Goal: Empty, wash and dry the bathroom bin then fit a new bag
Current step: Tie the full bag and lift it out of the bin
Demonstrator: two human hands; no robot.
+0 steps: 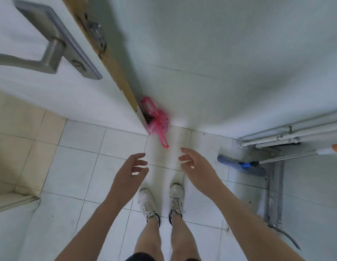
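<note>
White floor tiles (111, 147) fill the lower part of our view, meeting a pale wall (211, 63) ahead. Against the foot of that wall, right in the corner by the edge of the open door (56, 91), sits a tied pink plastic bag (158, 123); its knotted handles stick up and one loop trails down onto the floor toward us. The bag touches the wall and lies just beside the door's bottom corner, partly tucked behind it. We cannot see the bin itself.

Our two hands are stretched out above the floor, short of the bag and not touching it. Our left hand (131, 169) has its fingers loosely spread and slightly curled, holding nothing. Our right hand (195, 164) is likewise loose and empty, with fingers pointing toward the left hand. The hands are apart, with bare tile between them.

Below the hands we see our own bare legs and white laced shoes (160, 200) standing side by side on the tiles.

On the door, high at the left, is a grey metal lever handle (49, 53) on a long plate. To the right, a blue flat mop head (241, 165) rests on the floor, its metal pole slanting up to the right edge. Behind it, white pipes (286, 136) run along the base of the wall.
</note>
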